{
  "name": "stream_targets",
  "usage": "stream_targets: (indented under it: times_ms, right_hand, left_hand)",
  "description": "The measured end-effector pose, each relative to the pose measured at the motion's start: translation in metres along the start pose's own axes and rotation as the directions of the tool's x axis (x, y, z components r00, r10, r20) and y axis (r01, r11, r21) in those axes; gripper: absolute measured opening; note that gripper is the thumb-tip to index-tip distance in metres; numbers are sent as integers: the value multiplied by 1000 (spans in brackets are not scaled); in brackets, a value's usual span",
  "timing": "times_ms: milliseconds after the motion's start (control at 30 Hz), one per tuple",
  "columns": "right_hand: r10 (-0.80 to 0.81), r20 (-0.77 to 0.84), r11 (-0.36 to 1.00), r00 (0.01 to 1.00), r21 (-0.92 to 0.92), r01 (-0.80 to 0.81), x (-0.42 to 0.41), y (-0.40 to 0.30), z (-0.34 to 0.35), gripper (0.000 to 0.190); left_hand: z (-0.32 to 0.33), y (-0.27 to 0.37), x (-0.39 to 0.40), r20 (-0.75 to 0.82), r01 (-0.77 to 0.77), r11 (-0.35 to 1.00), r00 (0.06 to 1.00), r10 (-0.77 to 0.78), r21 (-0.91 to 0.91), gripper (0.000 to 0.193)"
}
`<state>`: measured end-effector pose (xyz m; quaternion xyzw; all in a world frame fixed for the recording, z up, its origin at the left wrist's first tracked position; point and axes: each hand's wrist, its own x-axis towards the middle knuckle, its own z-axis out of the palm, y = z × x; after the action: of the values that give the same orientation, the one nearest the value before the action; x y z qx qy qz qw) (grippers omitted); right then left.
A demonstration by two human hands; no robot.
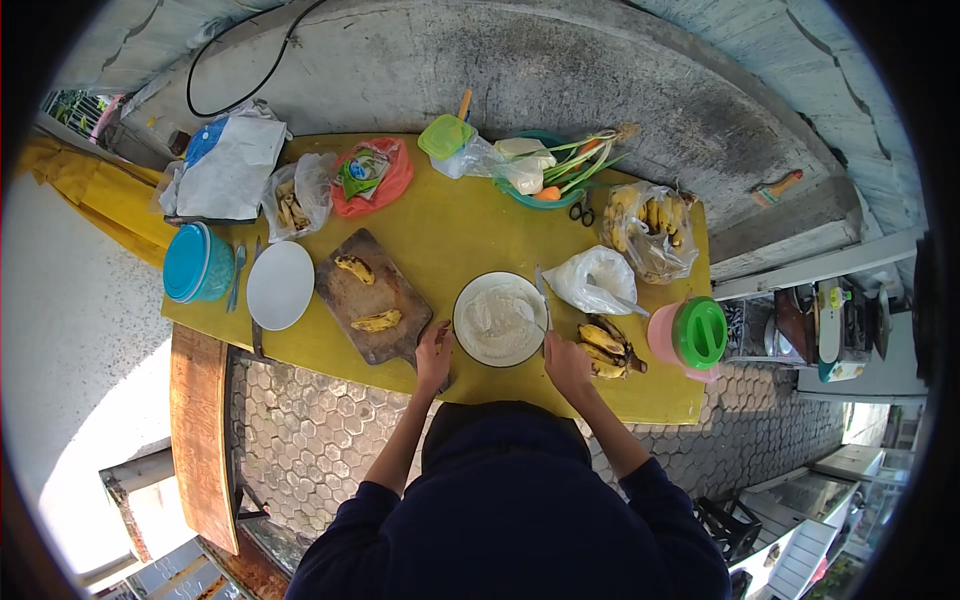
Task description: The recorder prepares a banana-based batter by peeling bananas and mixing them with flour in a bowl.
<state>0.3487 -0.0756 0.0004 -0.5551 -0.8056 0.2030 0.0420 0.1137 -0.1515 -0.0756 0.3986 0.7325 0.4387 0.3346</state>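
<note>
A white bowl (480,352) with a dark rim holds pale flour-like powder (495,315) and stands before me on the yellow table. My right hand (568,364) grips the handle of a metal spoon (534,322), whose bowl end dips into the powder. Just left of the bowl, my left hand (433,356) hovers or rests by the handle of a wooden cutting board (375,300), fingers loosely curved, seemingly holding nothing. Two bananas, an upper one (355,268) and a lower one (376,321), lie on the board. A knife (541,289) lies along the bowl's right side.
Right of the bowl are a bunch of bananas (604,349), a white plastic bag (594,279) and a pink pitcher with green lid (697,334). Behind lie scissors (581,214), bagged bananas (651,229) and a vegetable basin (544,201). Leftward are a white plate (280,285) and blue-lidded tub (196,262).
</note>
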Motion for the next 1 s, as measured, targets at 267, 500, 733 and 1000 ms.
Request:
stream_targets:
  times_ms: [267, 500, 733, 1000]
  right_hand:
    - [-299, -173, 951, 938, 32, 309, 16, -4, 33, 23]
    - [-494, -66, 867, 867, -122, 484, -6, 11, 7, 25]
    - [-561, -125, 811, 818, -283, 513, 25, 41, -20, 24]
    - [-419, 60, 880, 906, -221, 421, 10, 43, -28, 15]
  left_hand:
    - [-3, 28, 5, -11, 68, 991, 997, -70, -116, 25]
    - [-3, 24, 2, -7, 65, 989, 998, -67, -136, 25]
    - [2, 17, 0, 1, 52, 988, 999, -52, -145, 28]
    - [0, 22, -2, 40, 130, 977, 991, -125, -170, 30]
